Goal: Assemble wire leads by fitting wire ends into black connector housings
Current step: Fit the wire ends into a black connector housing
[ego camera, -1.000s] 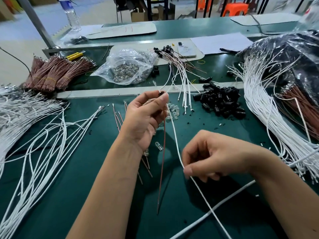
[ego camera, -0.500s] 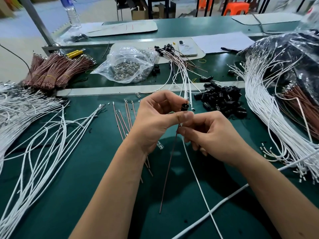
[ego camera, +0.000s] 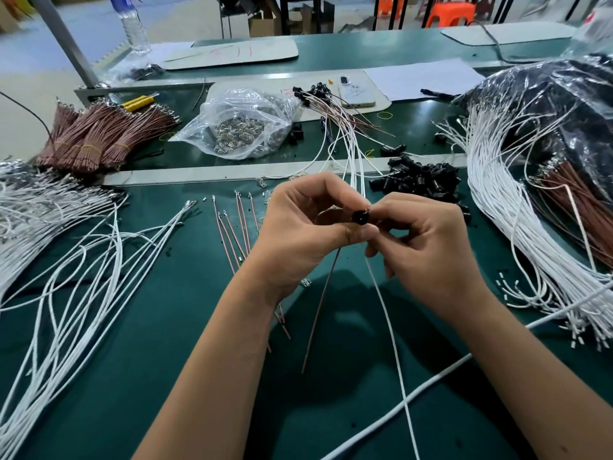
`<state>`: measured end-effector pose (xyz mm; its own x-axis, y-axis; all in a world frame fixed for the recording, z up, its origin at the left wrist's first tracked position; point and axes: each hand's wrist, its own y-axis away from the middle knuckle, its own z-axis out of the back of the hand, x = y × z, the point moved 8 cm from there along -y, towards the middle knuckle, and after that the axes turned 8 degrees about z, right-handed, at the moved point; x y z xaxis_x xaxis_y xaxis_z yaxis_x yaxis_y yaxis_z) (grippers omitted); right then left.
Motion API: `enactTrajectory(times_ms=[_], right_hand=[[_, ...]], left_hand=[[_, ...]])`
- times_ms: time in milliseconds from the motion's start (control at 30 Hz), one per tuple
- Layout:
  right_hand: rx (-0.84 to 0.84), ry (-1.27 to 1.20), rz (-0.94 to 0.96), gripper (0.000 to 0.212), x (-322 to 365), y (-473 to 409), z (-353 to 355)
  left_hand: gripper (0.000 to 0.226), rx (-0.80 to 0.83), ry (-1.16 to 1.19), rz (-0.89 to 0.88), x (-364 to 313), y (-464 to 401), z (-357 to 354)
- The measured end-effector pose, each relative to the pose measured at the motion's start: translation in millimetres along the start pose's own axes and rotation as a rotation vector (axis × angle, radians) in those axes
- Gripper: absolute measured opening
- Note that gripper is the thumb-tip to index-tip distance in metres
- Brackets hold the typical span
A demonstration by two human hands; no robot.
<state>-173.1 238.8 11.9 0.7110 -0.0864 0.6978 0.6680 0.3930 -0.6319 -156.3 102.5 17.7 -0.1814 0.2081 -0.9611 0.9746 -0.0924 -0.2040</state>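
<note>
My right hand (ego camera: pixel 428 247) has come up from the desk (ego camera: pixel 166 360) to meet my left hand (ego camera: pixel 308 227); both now pinch the black connector housing (ego camera: pixel 359 216) above it, brown wire (ego camera: pixel 320 313) and white wire (ego camera: pixel 391 330) dangling; seating looks underway.

You have nothing here that can be read. The pale board (ego camera: pixel 232 54) at the far side of the bench carries a few short red pen strokes, which form no letters or numbers. The water bottle (ego camera: pixel 132 24) wears a blue label, too blurred to make out any word.
</note>
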Motion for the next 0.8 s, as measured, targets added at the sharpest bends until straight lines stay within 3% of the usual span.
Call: enactTrajectory(times_ms=[367, 800], right_hand=[[-0.009, 0.214, 0.168, 0.018, 16, 0, 3], [-0.022, 0.223, 0.122, 0.016, 12, 0, 2]], left_hand=[[0.028, -0.019, 0.003, -0.017, -4, 1, 2], [0.028, -0.032, 0.039, -0.053, -6, 1, 3]])
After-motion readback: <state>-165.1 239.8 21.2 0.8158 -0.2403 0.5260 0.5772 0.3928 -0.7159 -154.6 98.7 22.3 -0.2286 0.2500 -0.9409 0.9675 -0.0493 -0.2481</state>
